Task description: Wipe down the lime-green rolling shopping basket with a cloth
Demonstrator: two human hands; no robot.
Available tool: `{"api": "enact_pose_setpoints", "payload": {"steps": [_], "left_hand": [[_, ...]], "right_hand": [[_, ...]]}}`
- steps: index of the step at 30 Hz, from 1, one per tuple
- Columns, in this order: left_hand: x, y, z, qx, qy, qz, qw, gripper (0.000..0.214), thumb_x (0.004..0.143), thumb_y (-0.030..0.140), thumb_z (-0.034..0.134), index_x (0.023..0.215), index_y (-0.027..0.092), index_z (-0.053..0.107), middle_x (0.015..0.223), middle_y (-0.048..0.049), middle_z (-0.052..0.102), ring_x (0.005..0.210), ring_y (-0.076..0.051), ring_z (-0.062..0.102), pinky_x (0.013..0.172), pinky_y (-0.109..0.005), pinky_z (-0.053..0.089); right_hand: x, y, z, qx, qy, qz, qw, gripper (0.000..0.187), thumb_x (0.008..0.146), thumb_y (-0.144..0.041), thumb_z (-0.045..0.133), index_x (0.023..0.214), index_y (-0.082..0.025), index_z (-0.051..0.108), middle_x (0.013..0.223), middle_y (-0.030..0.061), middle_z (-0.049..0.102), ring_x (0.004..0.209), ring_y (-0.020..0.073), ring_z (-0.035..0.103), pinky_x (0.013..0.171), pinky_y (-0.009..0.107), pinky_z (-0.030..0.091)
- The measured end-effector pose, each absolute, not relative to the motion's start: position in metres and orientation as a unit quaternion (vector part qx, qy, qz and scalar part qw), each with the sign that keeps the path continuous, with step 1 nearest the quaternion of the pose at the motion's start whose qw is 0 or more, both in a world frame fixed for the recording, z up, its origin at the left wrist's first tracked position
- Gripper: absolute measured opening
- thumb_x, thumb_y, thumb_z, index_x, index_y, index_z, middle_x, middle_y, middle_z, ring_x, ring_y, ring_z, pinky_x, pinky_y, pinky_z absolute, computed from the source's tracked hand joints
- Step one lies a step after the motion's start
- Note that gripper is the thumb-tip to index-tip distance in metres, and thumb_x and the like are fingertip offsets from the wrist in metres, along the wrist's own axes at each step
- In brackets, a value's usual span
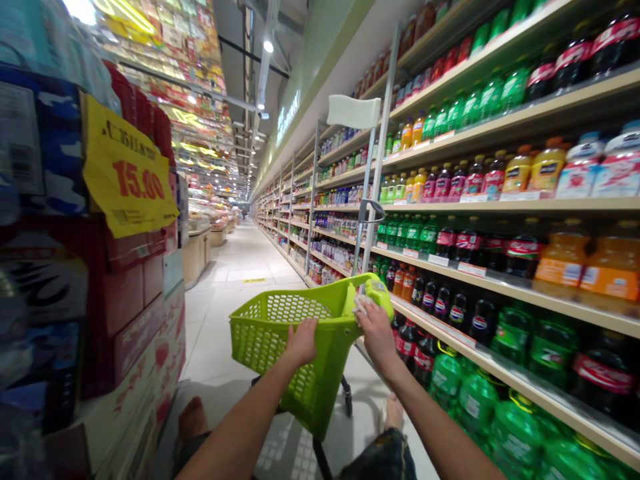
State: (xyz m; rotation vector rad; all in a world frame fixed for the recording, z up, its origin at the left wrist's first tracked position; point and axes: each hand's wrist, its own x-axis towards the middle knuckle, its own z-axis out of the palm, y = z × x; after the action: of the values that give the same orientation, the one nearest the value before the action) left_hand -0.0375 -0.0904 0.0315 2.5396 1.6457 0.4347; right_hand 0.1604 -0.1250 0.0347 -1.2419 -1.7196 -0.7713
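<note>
A lime-green plastic shopping basket on wheels stands tilted in front of me in a shop aisle; its inside looks bare. My left hand is closed over the basket's near rim. My right hand is closed on something pale and crumpled pressed against the basket's green handle part. Both forearms reach forward from the bottom of the view.
Shelves of soft-drink bottles run along the right. Stacked red cartons with a yellow 15.00 price tag stand on the left. A white-tiled aisle floor stretches ahead. My bare feet show below.
</note>
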Motion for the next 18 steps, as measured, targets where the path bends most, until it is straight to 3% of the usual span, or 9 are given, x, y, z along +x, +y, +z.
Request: {"api": "enact_pose_setpoints", "payload": {"steps": [4, 7, 11, 14, 18], "left_hand": [[-0.025, -0.09, 0.026, 0.85, 0.51, 0.119, 0.056, 0.078, 0.063, 0.007, 0.043, 0.136, 0.018, 0.017, 0.145, -0.0059, 0.017, 0.133, -0.021, 0.014, 0.104, -0.054, 0.015], [-0.03, -0.089, 0.019, 0.853, 0.511, 0.099, 0.045, 0.079, 0.063, 0.006, 0.041, 0.136, 0.018, 0.016, 0.145, -0.0051, 0.014, 0.133, -0.021, 0.012, 0.103, -0.055, 0.015], [-0.04, -0.088, 0.009, 0.843, 0.531, 0.089, 0.018, 0.082, 0.061, 0.004, 0.04, 0.137, 0.016, 0.014, 0.145, -0.0069, 0.011, 0.133, -0.021, 0.01, 0.103, -0.054, 0.017], [-0.038, -0.091, 0.008, 0.84, 0.535, 0.091, 0.023, 0.082, 0.061, 0.006, 0.04, 0.138, 0.015, 0.012, 0.146, -0.0077, 0.008, 0.133, -0.021, 0.008, 0.104, -0.051, 0.019], [-0.035, -0.094, 0.009, 0.849, 0.519, 0.091, 0.027, 0.081, 0.061, 0.007, 0.039, 0.138, 0.015, 0.013, 0.146, -0.0065, 0.009, 0.133, -0.02, 0.009, 0.104, -0.05, 0.019]], "right_hand": [[0.134, -0.101, 0.005, -0.501, -0.7, -0.289, 0.418, 0.026, 0.083, -0.009, 0.041, 0.096, -0.016, 0.063, 0.118, 0.0145, 0.055, 0.121, 0.0242, 0.038, 0.098, 0.05, 0.031], [0.125, -0.091, -0.014, -0.446, -0.752, -0.281, 0.396, 0.027, 0.084, -0.011, 0.041, 0.1, -0.017, 0.062, 0.117, 0.0119, 0.056, 0.123, 0.0209, 0.037, 0.097, 0.046, 0.036], [0.181, -0.103, 0.004, -0.481, -0.704, -0.284, 0.439, 0.036, 0.083, -0.009, 0.035, 0.108, -0.02, 0.059, 0.124, 0.0074, 0.051, 0.128, 0.0191, 0.028, 0.103, 0.047, 0.028], [0.22, -0.117, 0.013, -0.541, -0.628, -0.3, 0.472, 0.046, 0.079, -0.003, 0.031, 0.117, -0.016, 0.052, 0.131, 0.0091, 0.044, 0.131, 0.0208, 0.02, 0.105, 0.051, 0.023], [0.199, -0.128, -0.042, -0.497, -0.675, -0.307, 0.451, 0.046, 0.079, -0.002, 0.03, 0.116, -0.016, 0.053, 0.128, 0.0104, 0.047, 0.131, 0.0203, 0.021, 0.101, 0.049, 0.032]]}}
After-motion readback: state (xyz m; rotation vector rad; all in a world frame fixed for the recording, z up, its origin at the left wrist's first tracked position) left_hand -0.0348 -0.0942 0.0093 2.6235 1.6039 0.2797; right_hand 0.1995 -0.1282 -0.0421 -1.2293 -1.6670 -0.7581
